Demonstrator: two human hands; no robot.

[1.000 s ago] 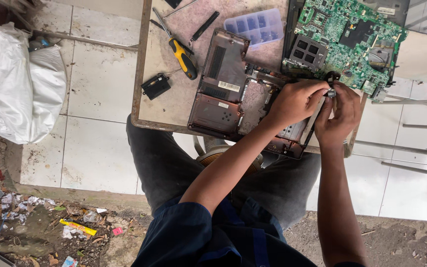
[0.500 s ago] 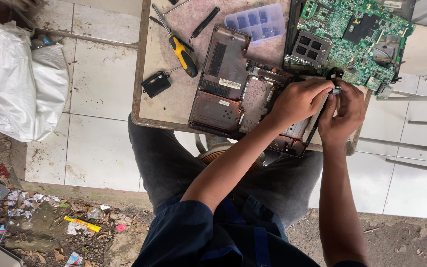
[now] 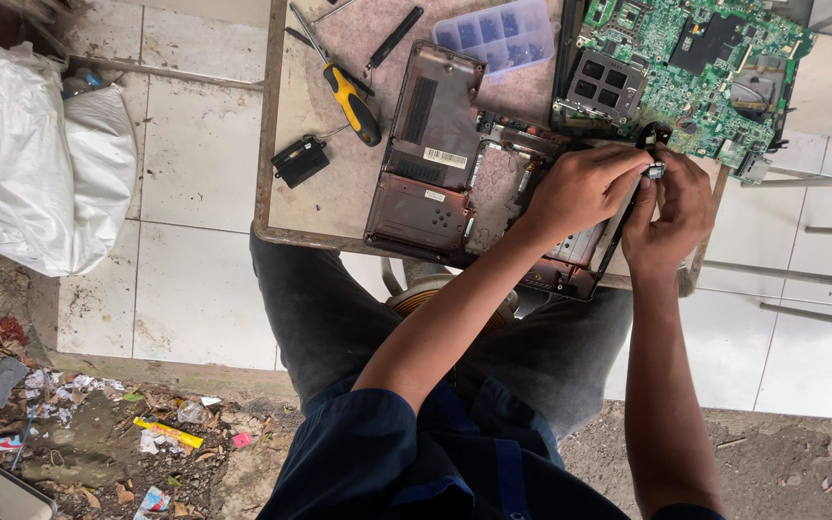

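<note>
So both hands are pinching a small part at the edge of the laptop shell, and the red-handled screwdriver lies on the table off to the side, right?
Not quite: the screwdriver has a yellow and black handle, not red, as the head view shows. The rest holds: the left hand and right hand pinch a small part at the edge of the laptop shell, and the screwdriver lies aside on the table.

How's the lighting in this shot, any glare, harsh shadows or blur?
Head view: soft, even daylight; no harsh shadows on the table, no glare on the green circuit board. Focus is sharp across the laptop base, left hand and right hand; little blur.
</note>
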